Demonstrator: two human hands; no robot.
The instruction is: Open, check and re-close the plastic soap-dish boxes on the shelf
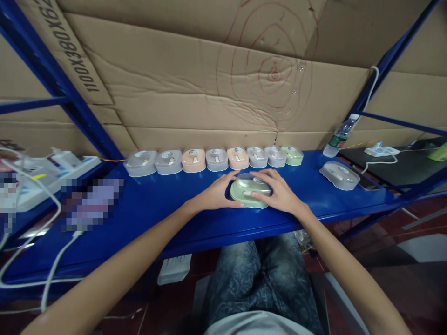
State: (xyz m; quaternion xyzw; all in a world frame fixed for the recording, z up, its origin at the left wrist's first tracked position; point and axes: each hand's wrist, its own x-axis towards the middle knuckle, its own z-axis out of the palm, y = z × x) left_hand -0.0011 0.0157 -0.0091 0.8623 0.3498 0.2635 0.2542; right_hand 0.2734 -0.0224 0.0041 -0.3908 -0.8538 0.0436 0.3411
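Note:
A pale green lidded box (248,190) with a clear lid sits on the blue shelf (167,204) in front of me. My left hand (217,193) cups its left side with curled fingers. My right hand (277,190) wraps over its right side and top. Both hands grip the box. Behind it, along the cardboard wall, stands a row of several similar boxes (213,159) in grey, peach and green.
Another grey lidded box (338,175) lies at the right beside a dark phone (366,183). A plastic water bottle (340,135) leans at the back right. White power strips (52,170) and cables (52,270) lie on the left. Blue rack posts (70,93) frame both sides.

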